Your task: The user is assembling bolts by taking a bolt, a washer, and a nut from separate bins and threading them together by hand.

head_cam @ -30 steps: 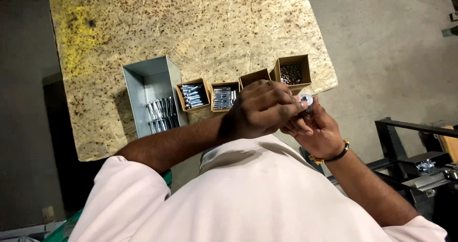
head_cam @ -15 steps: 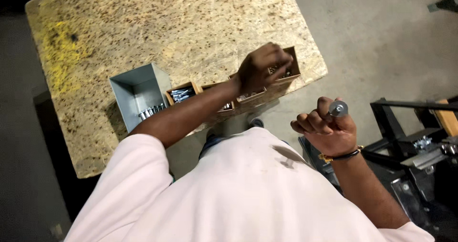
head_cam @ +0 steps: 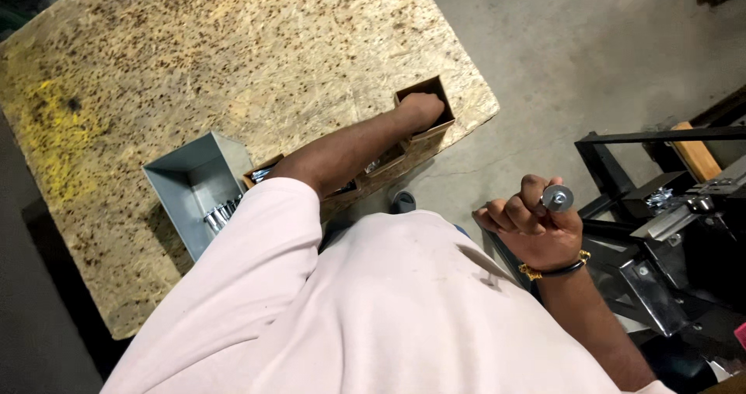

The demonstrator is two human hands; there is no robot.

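Head view, nearest first: the right hand [head_cam: 536, 227] was clenched around a bolt with a washer [head_cam: 557, 198] on it, held up off the tabletop [head_cam: 233, 60], beyond its right edge, the round face turned to the camera. No nut showed on it, so by the look of things that piece was only partly made up. Farther out, the left hand [head_cam: 422, 109] was sunk into the end cardboard box [head_cam: 423, 91] at the tabletop's near right corner; whether its fingers gripped anything inside, I could not tell. Left along the near edge, more small boxes [head_cam: 381, 163] sat under the forearm, then a grey metal bin [head_cam: 194, 188] holding bolts.
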